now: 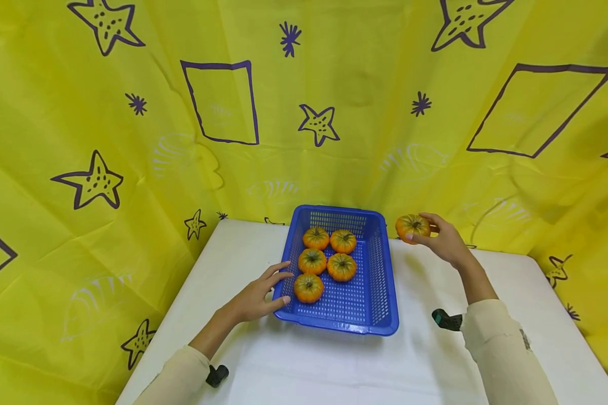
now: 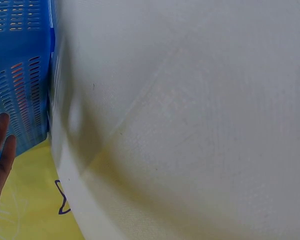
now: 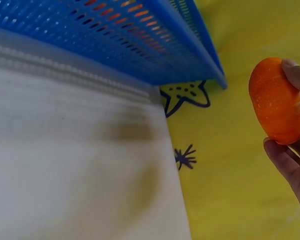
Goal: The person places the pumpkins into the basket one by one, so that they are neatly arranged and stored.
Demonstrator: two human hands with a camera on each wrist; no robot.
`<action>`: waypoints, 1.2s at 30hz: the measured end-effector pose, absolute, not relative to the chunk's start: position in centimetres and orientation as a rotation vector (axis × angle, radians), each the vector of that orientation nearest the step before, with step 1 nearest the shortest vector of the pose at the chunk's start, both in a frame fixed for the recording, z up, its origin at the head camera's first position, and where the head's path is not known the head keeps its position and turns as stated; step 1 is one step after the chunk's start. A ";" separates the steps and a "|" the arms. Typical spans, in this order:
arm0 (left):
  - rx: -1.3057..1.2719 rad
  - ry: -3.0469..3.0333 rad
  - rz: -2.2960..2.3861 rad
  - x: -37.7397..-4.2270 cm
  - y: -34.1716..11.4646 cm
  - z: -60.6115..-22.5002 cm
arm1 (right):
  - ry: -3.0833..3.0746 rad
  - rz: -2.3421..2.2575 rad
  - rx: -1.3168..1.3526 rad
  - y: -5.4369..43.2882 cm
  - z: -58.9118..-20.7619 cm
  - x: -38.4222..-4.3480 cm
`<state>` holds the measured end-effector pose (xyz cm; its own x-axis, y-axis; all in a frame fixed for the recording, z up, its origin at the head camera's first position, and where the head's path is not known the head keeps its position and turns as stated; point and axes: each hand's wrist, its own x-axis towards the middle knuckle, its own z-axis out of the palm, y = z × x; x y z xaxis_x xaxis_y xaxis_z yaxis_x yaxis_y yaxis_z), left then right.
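Observation:
My right hand (image 1: pixel 445 241) holds a small orange pumpkin (image 1: pixel 413 228) between thumb and fingers, raised just right of the blue basket's far right corner. In the right wrist view, the thumb presses one side of this pumpkin (image 3: pixel 277 100) and fingertips support the other. The blue plastic basket (image 1: pixel 347 326) contains several similar ribbed pumpkins (image 1: pixel 342 267), grouped toward its left side. At the basket's left rim is my left hand (image 1: pixel 253 297), its fingers extended and spread. Whether those fingertips touch the rim or only hover beside it, I cannot tell.
The basket stands on a white table (image 1: pixel 324 371). A yellow curtain (image 1: pixel 354 169) with starfish drawings hangs behind and along both sides, close to the table's far edge. Small black devices (image 1: pixel 447 320) are attached near both wrists.

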<state>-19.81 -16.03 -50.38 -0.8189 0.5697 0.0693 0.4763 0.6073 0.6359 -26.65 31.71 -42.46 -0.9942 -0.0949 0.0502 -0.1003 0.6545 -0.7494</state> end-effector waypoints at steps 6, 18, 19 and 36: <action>0.862 2.696 1.006 -19.8 -15.9 -50.5 | -2.820 1.329 0.217 30.4 -41.2 -26.7; 0.872 2.690 1.011 -19.8 -15.9 -50.6 | -2.770 1.456 0.336 27.0 -40.9 -27.5; 0.873 2.689 1.012 -19.8 -15.9 -50.6 | -2.768 1.460 0.341 26.8 -41.0 -27.5; 0.862 2.691 1.005 -19.8 -15.8 -50.5 | -2.814 1.450 0.429 23.3 -42.0 -28.5</action>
